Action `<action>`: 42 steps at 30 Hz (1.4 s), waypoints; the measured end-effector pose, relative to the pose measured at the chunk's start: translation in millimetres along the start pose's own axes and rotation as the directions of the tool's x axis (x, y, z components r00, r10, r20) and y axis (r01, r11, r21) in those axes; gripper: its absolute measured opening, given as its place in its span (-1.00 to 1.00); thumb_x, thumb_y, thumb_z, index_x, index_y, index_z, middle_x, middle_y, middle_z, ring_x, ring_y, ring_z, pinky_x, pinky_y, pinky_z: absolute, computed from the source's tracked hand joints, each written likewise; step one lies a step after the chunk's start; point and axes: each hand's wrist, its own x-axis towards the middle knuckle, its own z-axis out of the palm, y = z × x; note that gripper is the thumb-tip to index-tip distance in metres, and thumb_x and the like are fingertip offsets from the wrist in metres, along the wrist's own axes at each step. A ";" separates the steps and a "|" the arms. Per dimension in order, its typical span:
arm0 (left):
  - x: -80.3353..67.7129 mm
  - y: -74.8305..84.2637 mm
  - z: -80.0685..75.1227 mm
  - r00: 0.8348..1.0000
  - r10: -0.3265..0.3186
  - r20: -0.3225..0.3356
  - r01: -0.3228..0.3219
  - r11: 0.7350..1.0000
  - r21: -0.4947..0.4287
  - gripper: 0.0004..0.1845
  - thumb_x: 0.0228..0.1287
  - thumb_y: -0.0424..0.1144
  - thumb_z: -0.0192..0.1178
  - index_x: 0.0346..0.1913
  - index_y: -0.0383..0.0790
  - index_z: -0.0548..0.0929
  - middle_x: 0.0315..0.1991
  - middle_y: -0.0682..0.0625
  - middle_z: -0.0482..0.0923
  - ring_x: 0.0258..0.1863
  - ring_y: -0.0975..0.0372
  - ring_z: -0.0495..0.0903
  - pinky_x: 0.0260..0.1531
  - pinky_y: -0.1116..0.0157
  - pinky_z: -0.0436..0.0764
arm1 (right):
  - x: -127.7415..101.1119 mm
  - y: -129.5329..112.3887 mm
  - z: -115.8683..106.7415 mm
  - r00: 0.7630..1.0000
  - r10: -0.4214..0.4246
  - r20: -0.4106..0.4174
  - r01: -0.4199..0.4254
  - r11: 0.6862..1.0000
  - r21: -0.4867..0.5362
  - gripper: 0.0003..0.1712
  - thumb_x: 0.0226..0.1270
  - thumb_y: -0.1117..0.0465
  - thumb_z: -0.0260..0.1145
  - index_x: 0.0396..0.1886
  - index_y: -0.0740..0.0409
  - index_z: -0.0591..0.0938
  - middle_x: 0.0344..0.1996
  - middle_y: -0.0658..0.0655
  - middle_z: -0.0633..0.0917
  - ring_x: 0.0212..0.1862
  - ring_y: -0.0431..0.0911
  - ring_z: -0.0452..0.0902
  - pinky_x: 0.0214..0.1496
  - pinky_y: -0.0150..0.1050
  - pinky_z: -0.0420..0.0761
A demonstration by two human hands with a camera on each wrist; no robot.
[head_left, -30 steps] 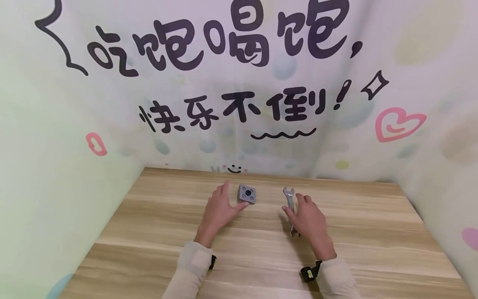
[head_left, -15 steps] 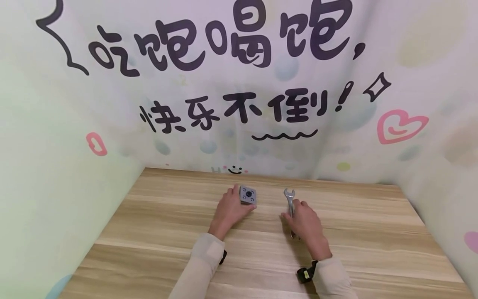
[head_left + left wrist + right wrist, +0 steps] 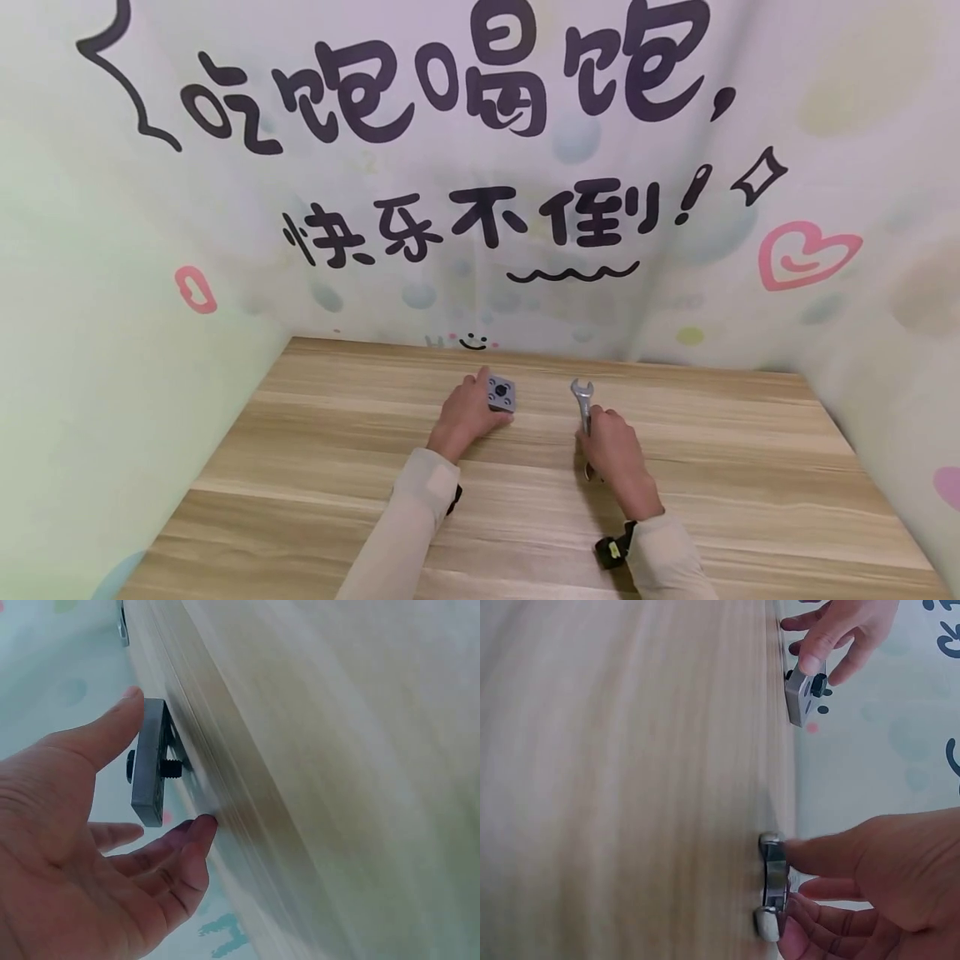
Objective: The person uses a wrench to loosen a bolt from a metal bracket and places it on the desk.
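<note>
Both hands down on their parts
Left hand [image 3: 467, 414] pinches the grey plate [image 3: 500, 393] tilted off the table [image 3: 300, 467]; right hand [image 3: 613, 450] fingers curl round the wrench [image 3: 582, 398], long axis pointing away toward the wall

The wooden table [image 3: 337, 467] has a pale, streaked grain and runs back to a printed backdrop on three sides. Two things sit on it toward the far edge — a small grey square plate [image 3: 501, 393] with a black bolt through it, and a silver open-ended wrench [image 3: 581, 398] — near each other but apart.
</note>
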 end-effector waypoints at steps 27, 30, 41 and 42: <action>7.7 1.9 -2.5 1.000 -0.004 -0.003 0.004 0.998 0.059 -0.26 0.08 -0.18 0.50 0.26 -0.38 0.38 0.00 -0.26 0.55 -0.21 0.01 0.59 -0.15 0.08 0.60 | -1.5 -6.5 -1.7 0.992 0.125 0.030 -0.126 0.991 0.040 -0.73 0.24 0.28 0.28 -0.59 0.24 0.43 -0.68 0.13 0.48 -0.64 -0.05 0.44 -0.65 -0.24 0.41; 8.6 3.3 -3.8 1.000 0.000 -0.019 0.002 0.998 0.066 -0.28 0.07 -0.18 0.52 0.23 -0.38 0.40 -0.04 -0.25 0.55 -0.25 0.02 0.58 -0.21 0.09 0.61 | -2.5 -8.9 -5.0 0.990 0.139 0.030 -0.139 0.990 0.016 -0.67 0.27 0.29 0.26 -0.67 0.21 0.43 -0.70 0.13 0.48 -0.65 -0.05 0.44 -0.67 -0.24 0.40; 6.8 4.7 -5.6 1.000 -0.008 -0.011 0.009 0.999 0.047 -0.28 0.05 -0.19 0.52 0.21 -0.40 0.41 -0.04 -0.25 0.55 -0.23 0.02 0.58 -0.18 0.09 0.60 | -1.7 -12.0 -9.2 0.966 0.210 0.151 -0.212 0.977 0.000 -0.70 0.20 0.16 0.29 -0.65 0.17 0.47 -0.80 0.09 0.56 -0.66 -0.01 0.51 -0.67 -0.18 0.39; 6.5 4.8 -5.2 1.000 -0.010 -0.009 0.010 0.999 0.043 -0.27 0.04 -0.19 0.53 0.21 -0.40 0.41 -0.04 -0.25 0.54 -0.23 0.01 0.58 -0.18 0.08 0.60 | -1.9 -11.4 -8.7 0.964 0.212 0.160 -0.213 0.977 -0.009 -0.69 0.19 0.13 0.30 -0.65 0.16 0.47 -0.81 0.09 0.55 -0.67 -0.01 0.50 -0.67 -0.18 0.38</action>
